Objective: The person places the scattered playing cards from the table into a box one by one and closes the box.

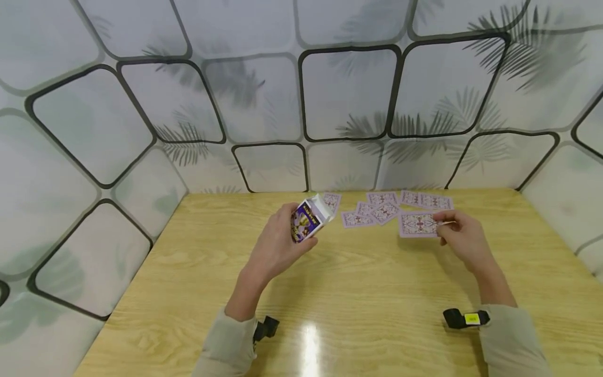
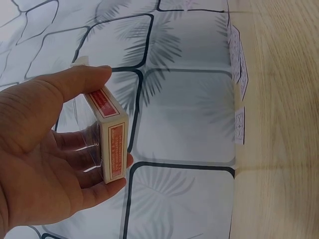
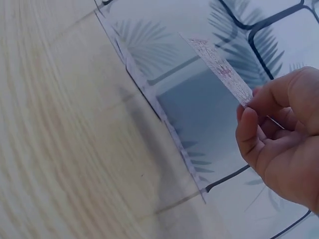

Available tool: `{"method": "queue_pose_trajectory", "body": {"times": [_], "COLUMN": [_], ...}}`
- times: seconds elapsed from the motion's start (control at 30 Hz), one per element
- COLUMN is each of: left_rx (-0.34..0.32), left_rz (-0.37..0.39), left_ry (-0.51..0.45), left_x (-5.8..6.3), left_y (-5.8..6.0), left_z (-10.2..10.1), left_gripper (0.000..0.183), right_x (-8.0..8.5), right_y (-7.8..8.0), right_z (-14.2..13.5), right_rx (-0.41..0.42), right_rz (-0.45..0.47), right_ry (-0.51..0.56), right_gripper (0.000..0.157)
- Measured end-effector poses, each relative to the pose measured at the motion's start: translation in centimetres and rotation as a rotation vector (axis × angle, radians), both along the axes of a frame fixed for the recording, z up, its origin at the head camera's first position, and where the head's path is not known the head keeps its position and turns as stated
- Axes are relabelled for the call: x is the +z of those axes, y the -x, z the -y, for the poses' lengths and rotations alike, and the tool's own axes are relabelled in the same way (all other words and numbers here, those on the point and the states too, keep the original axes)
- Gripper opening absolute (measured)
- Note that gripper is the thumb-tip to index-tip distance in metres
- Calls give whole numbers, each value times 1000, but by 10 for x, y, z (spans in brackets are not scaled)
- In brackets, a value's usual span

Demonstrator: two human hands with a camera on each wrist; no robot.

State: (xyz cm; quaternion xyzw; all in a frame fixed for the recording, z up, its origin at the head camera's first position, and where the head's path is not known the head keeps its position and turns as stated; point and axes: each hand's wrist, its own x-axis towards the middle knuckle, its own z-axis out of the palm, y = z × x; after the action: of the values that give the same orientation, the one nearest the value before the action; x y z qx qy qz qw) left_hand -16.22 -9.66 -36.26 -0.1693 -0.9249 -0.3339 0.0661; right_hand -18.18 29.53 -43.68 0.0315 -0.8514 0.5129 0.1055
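My left hand (image 1: 277, 242) grips a playing-card box (image 1: 306, 220) with a purple printed face and a whitish end that looks like an opened flap. In the left wrist view the thumb lies on one edge of the box (image 2: 114, 144), with the fingers curled behind it. Whether cards are inside cannot be seen. My right hand (image 1: 464, 238) pinches one playing card (image 1: 418, 225) by its right end between thumb and fingers, patterned back showing. In the right wrist view that card (image 3: 224, 72) sticks out from the fingertips, above the table.
Several playing cards (image 1: 358, 219) lie patterned back up along the far side of the wooden table (image 1: 358, 293), some overlapping. One card (image 1: 332, 201) is partly behind the box. A patterned wall covering (image 1: 348, 94) rises right behind the table's far edge.
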Motion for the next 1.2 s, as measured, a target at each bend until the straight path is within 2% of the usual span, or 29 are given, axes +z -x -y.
{"method": "queue_pose_trajectory", "body": {"times": [0.17, 0.37, 0.5, 0.6, 0.73, 0.83, 0.93, 1.0, 1.2], "left_rx": [-12, -32, -38, -41, -59, -77, -86, -86, -109], "left_rz": [-7, -15, -28, -53, -90, -122, -136, -130, -128], "left_ry": [12, 34, 51, 58, 60, 71, 94, 102, 101], "left_x": [0, 0, -1, -1, 0, 2, 4, 6, 12], "left_y": [-1, -4, -7, -9, -13, -16, -19, -21, -25], "left_z": [-2, -5, -6, -7, -10, -14, -17, -19, -24], "left_gripper": [75, 76, 73, 71, 68, 69, 71, 73, 77], "right_x": [17, 41, 62, 82, 106, 115, 115, 113, 107], "right_y": [-5, -13, -23, -35, -51, -60, -64, -66, -68], "right_z": [9, 27, 47, 69, 100, 118, 129, 132, 134], "right_rx": [-51, -74, -40, -7, 26, 61, 75, 72, 81], "right_rz": [6, -77, -161, -246, -349, -454, -553, -597, -645], "right_ry": [90, 206, 419, 518, 455, 314, 164, 101, 62], "right_gripper": [23, 27, 32, 34, 34, 35, 36, 35, 33]}}
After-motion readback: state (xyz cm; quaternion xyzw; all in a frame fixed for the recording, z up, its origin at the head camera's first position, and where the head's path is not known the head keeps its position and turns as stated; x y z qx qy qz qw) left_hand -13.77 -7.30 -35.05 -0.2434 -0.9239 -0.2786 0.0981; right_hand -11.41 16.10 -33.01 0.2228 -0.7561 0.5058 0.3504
